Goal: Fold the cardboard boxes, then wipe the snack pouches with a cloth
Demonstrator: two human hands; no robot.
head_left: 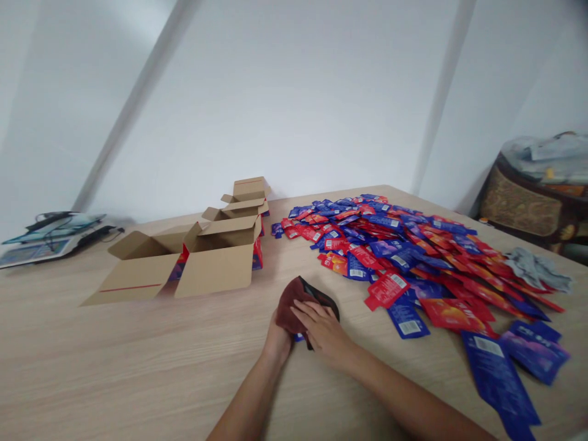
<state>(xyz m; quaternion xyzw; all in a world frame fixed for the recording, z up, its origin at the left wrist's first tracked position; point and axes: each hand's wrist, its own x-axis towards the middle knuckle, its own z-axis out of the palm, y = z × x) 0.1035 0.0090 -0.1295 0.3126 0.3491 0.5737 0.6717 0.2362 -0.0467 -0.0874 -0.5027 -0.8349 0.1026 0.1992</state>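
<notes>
Touching maroon cloth point(288, 305) | 2 hands point(327, 335) | packets point(388, 290): white barcodes point(410, 327), lettering point(459, 312) illegible

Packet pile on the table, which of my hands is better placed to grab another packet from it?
Probably your right hand: it rests on top of the maroon cloth, on the side nearer the packet pile. Your left hand is farther away and partly hidden by the cloth.

Wood-grain table point(138, 355) — open cardboard boxes point(215, 269) left, red and blue packets point(388, 288) heaped right.
</notes>
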